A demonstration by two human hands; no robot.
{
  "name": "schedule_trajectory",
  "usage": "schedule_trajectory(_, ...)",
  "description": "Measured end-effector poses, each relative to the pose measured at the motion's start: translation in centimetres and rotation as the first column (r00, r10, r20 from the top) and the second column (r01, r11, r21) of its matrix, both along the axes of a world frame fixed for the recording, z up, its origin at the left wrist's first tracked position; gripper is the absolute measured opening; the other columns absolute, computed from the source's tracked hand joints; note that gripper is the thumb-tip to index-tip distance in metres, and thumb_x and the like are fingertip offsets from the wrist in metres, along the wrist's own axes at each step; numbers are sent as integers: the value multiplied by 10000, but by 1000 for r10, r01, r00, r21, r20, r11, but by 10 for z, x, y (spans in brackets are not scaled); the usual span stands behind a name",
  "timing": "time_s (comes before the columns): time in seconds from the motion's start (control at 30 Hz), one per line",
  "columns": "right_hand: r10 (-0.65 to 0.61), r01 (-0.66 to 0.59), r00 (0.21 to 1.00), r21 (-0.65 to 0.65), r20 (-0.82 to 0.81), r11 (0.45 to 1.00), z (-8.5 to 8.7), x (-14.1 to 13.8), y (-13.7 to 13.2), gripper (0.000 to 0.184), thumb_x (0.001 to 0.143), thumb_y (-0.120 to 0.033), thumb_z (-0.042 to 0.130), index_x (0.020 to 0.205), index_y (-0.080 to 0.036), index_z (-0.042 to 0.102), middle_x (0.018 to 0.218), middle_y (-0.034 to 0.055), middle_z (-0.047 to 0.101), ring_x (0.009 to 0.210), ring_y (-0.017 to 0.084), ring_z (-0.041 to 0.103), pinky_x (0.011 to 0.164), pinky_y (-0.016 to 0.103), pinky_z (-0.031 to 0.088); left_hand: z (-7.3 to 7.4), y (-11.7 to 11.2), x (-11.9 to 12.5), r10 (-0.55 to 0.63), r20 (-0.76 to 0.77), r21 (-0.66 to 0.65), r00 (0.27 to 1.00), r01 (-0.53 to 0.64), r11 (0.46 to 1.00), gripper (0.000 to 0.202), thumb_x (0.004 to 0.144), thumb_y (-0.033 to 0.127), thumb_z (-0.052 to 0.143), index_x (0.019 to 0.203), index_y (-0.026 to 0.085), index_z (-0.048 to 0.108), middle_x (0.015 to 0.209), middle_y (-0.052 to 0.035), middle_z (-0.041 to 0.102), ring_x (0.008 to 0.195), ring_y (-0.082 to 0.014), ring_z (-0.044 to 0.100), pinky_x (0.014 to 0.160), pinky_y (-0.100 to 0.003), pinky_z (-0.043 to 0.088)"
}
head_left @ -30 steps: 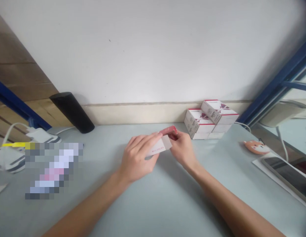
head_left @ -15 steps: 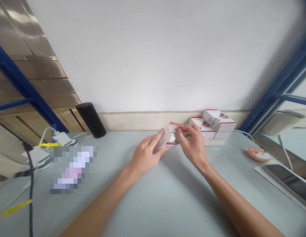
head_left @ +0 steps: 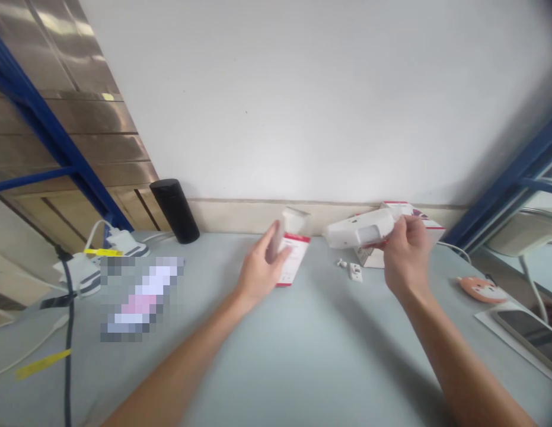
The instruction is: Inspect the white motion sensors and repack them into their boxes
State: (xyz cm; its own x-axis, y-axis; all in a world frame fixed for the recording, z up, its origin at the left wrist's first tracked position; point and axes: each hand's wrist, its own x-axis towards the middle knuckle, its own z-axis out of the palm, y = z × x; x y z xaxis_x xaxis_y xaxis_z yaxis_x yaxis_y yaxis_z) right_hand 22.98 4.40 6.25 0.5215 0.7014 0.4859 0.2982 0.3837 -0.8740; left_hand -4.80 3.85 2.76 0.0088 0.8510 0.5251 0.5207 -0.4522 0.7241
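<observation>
My left hand (head_left: 260,261) is wrapped round a small white carton (head_left: 294,258) with red edges, its top flap standing open. To the right, my right hand (head_left: 407,255) pinches one end of a white plastic device (head_left: 358,230) with a rectangular window, perhaps in a clear bag. It hangs above the table, tilted. Below it lie a small white plastic bracket (head_left: 356,272) and some tiny white parts (head_left: 342,263), too small to name. The device and my right hand partly hide the stacked white-and-red cartons (head_left: 398,206) behind them.
By the wall on the left stands a black cylinder (head_left: 175,210). White power adapters (head_left: 82,273), cables and a blurred-out flat object (head_left: 144,296) lie on the left. An orange animal-shaped item (head_left: 482,289) and a phone (head_left: 529,335) lie on the right.
The white device is out of the carton, in my right hand, which has moved right. The small white parts now show on the table. The carton is turned more upright in my left hand.
</observation>
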Motion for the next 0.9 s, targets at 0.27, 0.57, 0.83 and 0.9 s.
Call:
schedule_trajectory(0.27,154,-160,987,-232,-43,960,-10,-28,-6,269,903,-481,654,860,-242,539,712,-20,631,440,127,523,380,260,417,-2,43,-59,145,-90,-440,985,-170,881,499,925,551,582,1179,156,750,1089,-138,799,1109,-354,729,969,-429,557)
schedule_trajectory(0.57,166,-193,977,-221,-135,956,-10,-29,-6,225,888,-429,642,832,-250,517,680,-44,587,421,120,520,373,263,422,12,-12,6,134,-272,-30,953,-148,989,352,980,382,563,1266,243,713,1357,-135,609,1343,-347,518,1199,-500,344)
schedule_trajectory(0.83,376,-452,890,-394,-257,800,-15,-39,-11,308,908,-509,633,994,-216,600,702,-24,603,539,144,558,438,262,445,0,-66,67,-146,708,-464,691,611,641,700,909,470,768,1495,298,426,1338,-108,674,1150,-264,675,938,-380,527)
schedule_trajectory(0.9,440,-474,880,-406,-181,781,-10,-38,-14,365,922,-511,628,1144,-223,599,738,-27,623,562,144,572,482,264,468,0,-59,61,-46,796,-482,604,677,557,598,902,448,780,1413,257,537,1299,-106,694,1104,-246,688,908,-356,527)
